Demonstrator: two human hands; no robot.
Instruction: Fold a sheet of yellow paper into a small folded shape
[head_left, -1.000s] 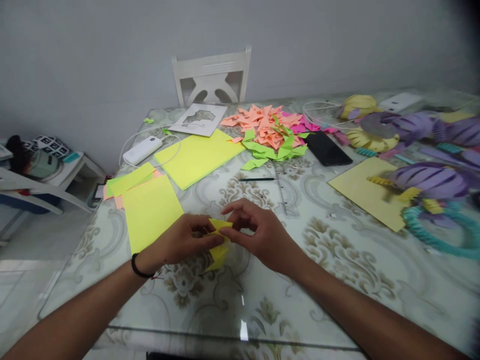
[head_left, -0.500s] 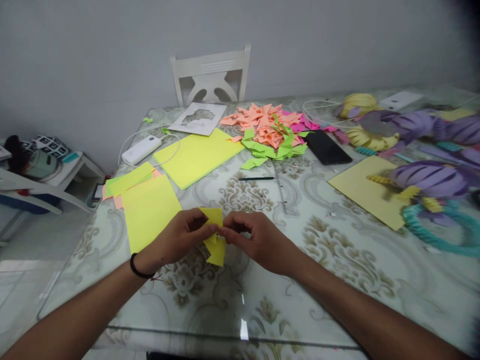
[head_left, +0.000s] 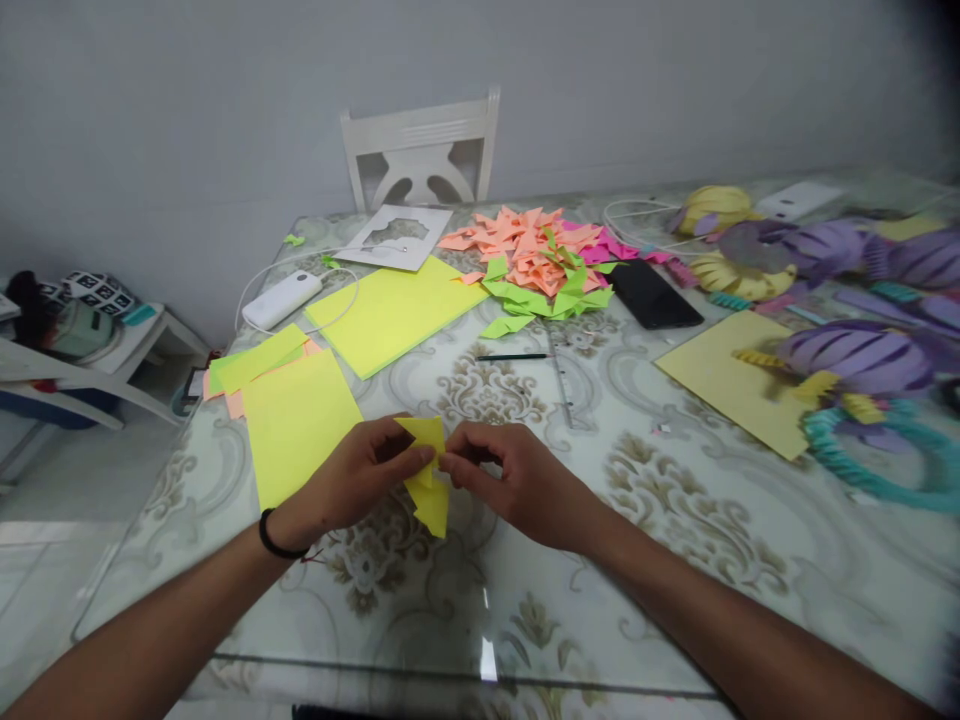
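A small folded piece of yellow paper [head_left: 430,508] is held up over the near part of the table, with creased flaps and a pointed lower end. My left hand [head_left: 371,465] pinches it from the left, thumb in front and fingers behind. At its right edge my right hand [head_left: 510,475] is closed, thumb and forefinger pinching the paper's side. Just left of my left hand lies a flat yellow sheet [head_left: 300,425]. Beyond the hands rest a dark pencil-like stick [head_left: 513,357] and a clear ruler [head_left: 561,385].
A heap of folded orange paper pieces [head_left: 517,240] and green ones [head_left: 551,300] lies at the back, beside a black phone [head_left: 654,295]. Larger yellow sheets [head_left: 390,315] and a white power bank [head_left: 283,300] are at left. Purple paper lanterns [head_left: 859,358] crowd the right.
The lower end of the folded yellow paper has tilted and now looks narrower and more pointed. Both hands stay in almost the same place.
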